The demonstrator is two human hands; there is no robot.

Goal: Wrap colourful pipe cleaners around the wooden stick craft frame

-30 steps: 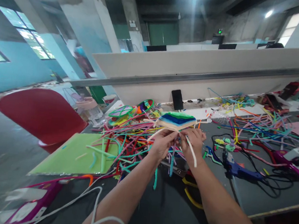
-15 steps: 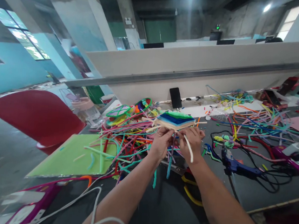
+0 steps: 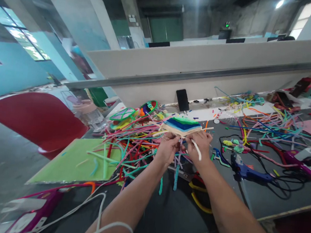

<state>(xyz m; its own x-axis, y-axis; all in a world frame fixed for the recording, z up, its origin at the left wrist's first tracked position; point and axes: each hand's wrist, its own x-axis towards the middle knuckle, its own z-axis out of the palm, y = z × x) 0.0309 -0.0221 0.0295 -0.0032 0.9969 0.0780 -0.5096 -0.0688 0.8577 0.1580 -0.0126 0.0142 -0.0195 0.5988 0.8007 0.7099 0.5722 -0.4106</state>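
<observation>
My left hand and my right hand meet close together over the table, fingers closed in a pinch. Between them they grip the near edge of a striped piece built from pipe cleaners, banded green, dark blue, light blue and cream. Loose cream ends stick out at its sides. One cream pipe cleaner hangs across my right hand. Below the hands, a blue pipe cleaner points toward me. My fingertips partly hide the near edge of the piece.
Tangled pipe cleaners cover the left middle. A green sheet lies at left. Yellow-handled scissors sit below my right wrist. To the right is a blue glue gun with black cables. A phone leans on the partition.
The hands keep their pinch on the striped piece, which has barely shifted. The cream end at my right hand hangs slightly higher. The camera view has moved a little.
</observation>
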